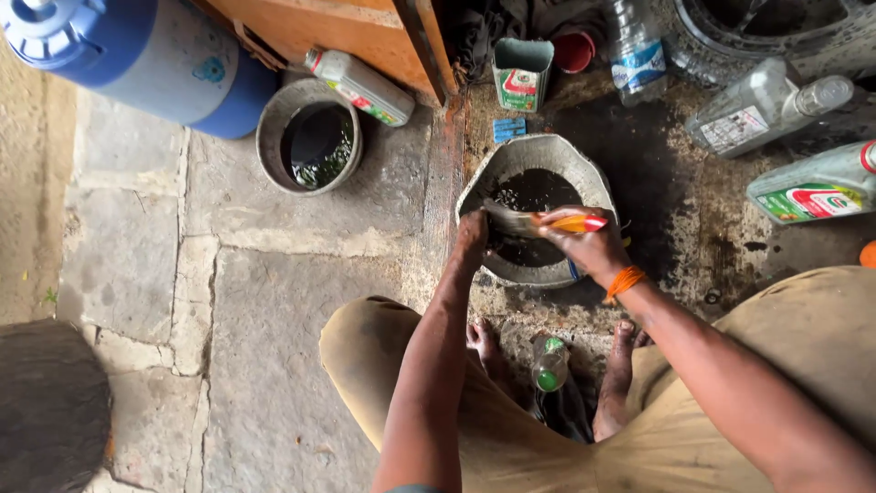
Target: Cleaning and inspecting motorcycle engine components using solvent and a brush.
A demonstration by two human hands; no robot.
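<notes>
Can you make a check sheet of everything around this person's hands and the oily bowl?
Surface: stone floor, black with oil around the bowl.
Job's things: grey bowl of dark liquid; brush with orange handle over it.
Clutter: round tin of dark liquid, blue drum, oil bottles, clear bottles, green can, small bottle between the feet.
Hands: right hand grips the brush; left hand is at the bowl's rim, what it holds cannot be told.
Cables: nothing seen.
Surroundings: wooden panel, tyre at top right.
</notes>
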